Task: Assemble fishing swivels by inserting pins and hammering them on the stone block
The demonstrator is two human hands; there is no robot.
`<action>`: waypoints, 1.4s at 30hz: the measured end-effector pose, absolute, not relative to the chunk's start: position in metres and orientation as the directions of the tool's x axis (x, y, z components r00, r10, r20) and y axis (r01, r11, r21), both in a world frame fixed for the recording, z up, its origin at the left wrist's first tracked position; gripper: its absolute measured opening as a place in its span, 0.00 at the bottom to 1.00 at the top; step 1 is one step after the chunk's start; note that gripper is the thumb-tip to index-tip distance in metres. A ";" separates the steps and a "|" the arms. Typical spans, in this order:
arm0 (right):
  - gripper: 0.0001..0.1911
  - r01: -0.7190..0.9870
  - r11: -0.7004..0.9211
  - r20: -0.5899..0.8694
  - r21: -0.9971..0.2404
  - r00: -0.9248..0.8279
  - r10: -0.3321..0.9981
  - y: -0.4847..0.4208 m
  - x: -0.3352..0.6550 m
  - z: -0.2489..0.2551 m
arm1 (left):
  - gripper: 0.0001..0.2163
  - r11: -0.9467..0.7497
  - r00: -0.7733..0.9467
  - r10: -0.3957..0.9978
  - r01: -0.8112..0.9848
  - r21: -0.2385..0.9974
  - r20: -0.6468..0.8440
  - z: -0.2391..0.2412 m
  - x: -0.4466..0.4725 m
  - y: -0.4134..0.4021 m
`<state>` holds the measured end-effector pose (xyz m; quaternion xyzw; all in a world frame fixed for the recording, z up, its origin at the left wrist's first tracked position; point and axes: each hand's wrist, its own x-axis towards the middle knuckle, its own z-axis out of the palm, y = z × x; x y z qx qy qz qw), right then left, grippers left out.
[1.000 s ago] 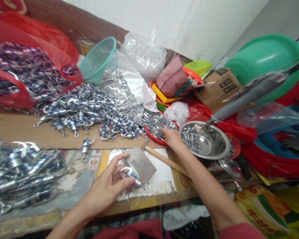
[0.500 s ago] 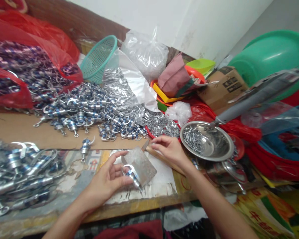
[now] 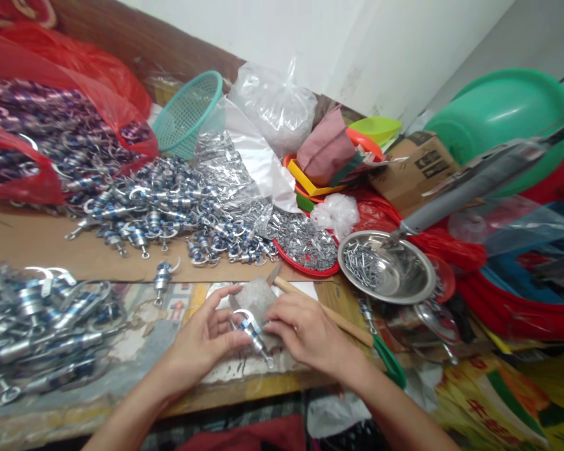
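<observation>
My left hand [image 3: 214,332] grips a small silver metal fitting [image 3: 254,338] with blue bands, a curved lever at its top and a ring at its lower end. The fitting is tilted over a grey metal block [image 3: 257,294] on the bench. My right hand [image 3: 305,329] has its fingertips pinched beside the fitting's right side; whatever lies between them is too small or hidden to make out. Behind that hand rests a hammer [image 3: 341,319] with a wooden handle and a pointed head. One similar fitting [image 3: 161,282] stands apart on the bench to the left.
Several piles of similar fittings [image 3: 42,332] lie at left. A red tray [image 3: 305,247] of small metal pieces and a steel bowl [image 3: 404,275] of pins stand ahead. A grey bar-like tool [image 3: 474,185] slants over the bowl. A turquoise basket [image 3: 188,113] leans behind.
My right hand has moved from near the hammer's head and the red tray back toward me, to the fitting. My left hand stays in place with the fitting.
</observation>
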<state>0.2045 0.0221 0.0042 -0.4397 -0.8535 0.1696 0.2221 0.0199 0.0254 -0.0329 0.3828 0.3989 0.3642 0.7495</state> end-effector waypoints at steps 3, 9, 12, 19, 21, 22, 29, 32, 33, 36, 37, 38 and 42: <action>0.06 0.649 0.539 0.189 -0.537 -0.530 0.827 0.028 0.202 0.006 | 0.31 0.443 0.421 0.851 -0.253 0.860 -0.314 -0.034 0.020 0.026; 0.07 0.649 0.440 0.182 -0.620 -0.427 0.886 0.034 0.185 -0.011 | 0.33 0.448 0.428 0.848 -0.264 0.854 -0.312 -0.036 0.020 0.027; 0.06 0.596 0.430 0.224 -0.678 -0.389 0.894 0.032 0.184 -0.014 | 0.32 0.441 0.418 0.854 -0.266 0.857 -0.309 -0.034 0.020 0.027; 0.10 0.820 0.236 0.300 -0.521 -0.083 0.950 0.041 0.232 -0.026 | 0.32 0.456 0.412 0.847 -0.237 0.858 -0.336 -0.031 0.021 0.027; 0.13 0.916 0.198 0.179 -0.350 -0.142 0.974 0.041 0.248 -0.038 | 0.31 0.454 0.409 0.849 -0.237 0.859 -0.335 -0.030 0.021 0.026; 0.12 0.932 0.191 0.125 -0.308 -0.160 0.979 0.040 0.253 -0.043 | 0.31 0.454 0.406 0.849 -0.237 0.859 -0.337 -0.030 0.021 0.026; 0.14 0.852 0.201 0.200 -0.483 -0.116 0.973 0.015 0.257 -0.018 | 0.31 0.445 0.390 0.854 -0.207 0.871 -0.344 -0.027 0.021 0.024; 0.21 0.768 0.371 0.321 -0.523 -0.226 0.920 -0.004 0.251 0.010 | 0.33 0.455 0.382 0.853 -0.210 0.865 -0.356 -0.028 0.022 0.025; 0.23 0.743 0.433 0.375 -0.511 -0.260 0.890 -0.010 0.248 0.016 | 0.33 0.457 0.380 0.852 -0.208 0.865 -0.359 -0.028 0.023 0.025; 0.30 0.723 0.552 0.481 -0.416 -0.340 0.808 -0.024 0.239 0.021 | 0.33 0.453 0.375 0.854 -0.196 0.870 -0.361 -0.028 0.024 0.026; 0.30 0.739 0.558 0.446 -0.377 -0.383 0.809 -0.026 0.237 0.019 | 0.33 0.448 0.370 0.857 -0.192 0.873 -0.359 -0.028 0.024 0.026; 0.30 0.760 0.552 0.379 -0.344 -0.425 0.822 -0.028 0.235 0.016 | 0.33 0.442 0.363 0.861 -0.189 0.877 -0.356 -0.028 0.024 0.026; 0.28 0.811 0.510 0.300 -0.286 -0.430 0.851 -0.030 0.233 0.004 | 0.32 0.427 0.361 0.866 -0.177 0.887 -0.345 -0.028 0.022 0.027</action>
